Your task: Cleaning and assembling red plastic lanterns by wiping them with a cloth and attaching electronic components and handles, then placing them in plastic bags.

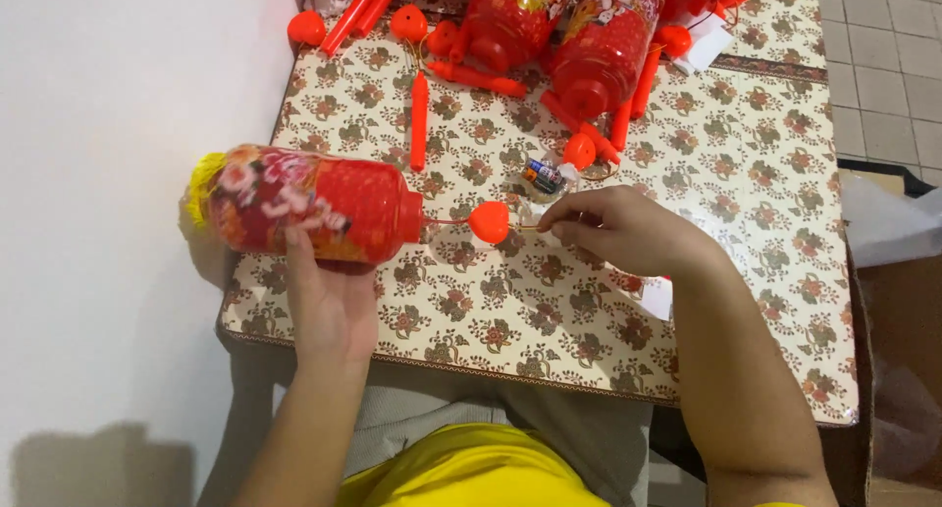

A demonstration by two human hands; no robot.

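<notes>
Head view: the red lantern lay at centre left of the frame, long axis horizontal, yellow fringed end toward the left edge, neck toward the centre; the left hand gripped its body from below, fingers wrapped around it; the right hand, at centre frame, pinched narrow on a thin string running to the orange heart piece, which sat just beside the lantern neck; the lantern showed glossy red plastic with floral print; the patterned table lay beneath
</notes>
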